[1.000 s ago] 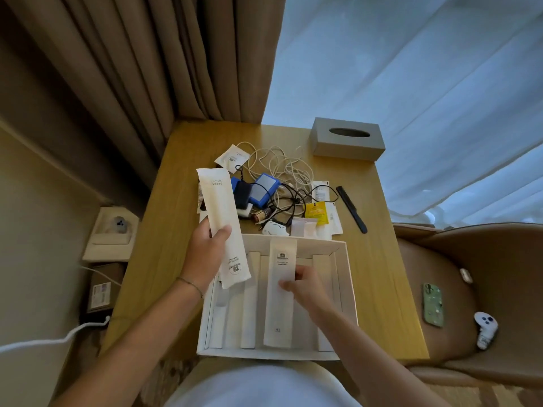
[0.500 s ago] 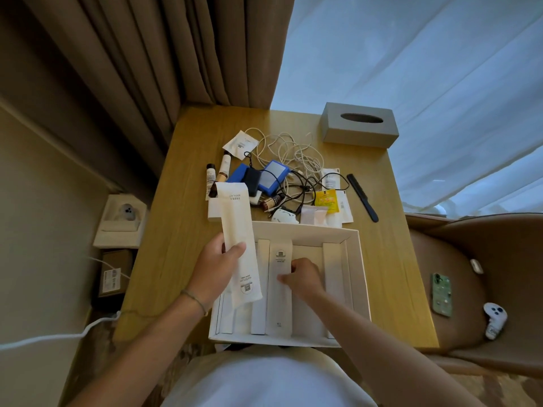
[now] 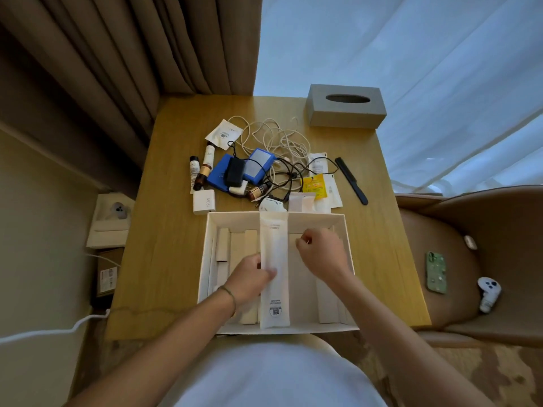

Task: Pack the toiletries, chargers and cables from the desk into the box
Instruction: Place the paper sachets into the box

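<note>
White box [image 3: 348, 259] sits open at the near edge of the wooden surface [image 3: 164, 259]. One long white tube [image 3: 274, 277] lies lengthwise down its middle, far end on the far rim, near end by the near wall. Several pale upright dividers inside; exact count unclear.

Left hand [image 3: 249, 279]: fingers curled around the tube's left edge at mid-length, thumb on top, holding it. Right hand [image 3: 321, 255]: over the box's right half, fingers bunched narrow, clear of the tube; cannot tell whether anything is pinched in them.

Beyond the box, unpacked:
- two blue packs [image 3: 258, 168], overlapping
- one black adapter [image 3: 234, 171] lying on them
- one white charger block [image 3: 204, 202] marked 120W, just beside the box's far-left corner
- three small bottles [image 3: 202, 174] grouped at left, one more brown bottle [image 3: 258, 191] near the middle
- white cables [image 3: 279, 136] in a loose tangle, black cables [image 3: 293, 177] crossing them
- one yellow sachet [image 3: 314, 187], one white sachet [image 3: 224, 133]
- one black comb [image 3: 351, 180], off to the right

One grey tissue box [image 3: 346, 113] at the far-right corner.
</note>
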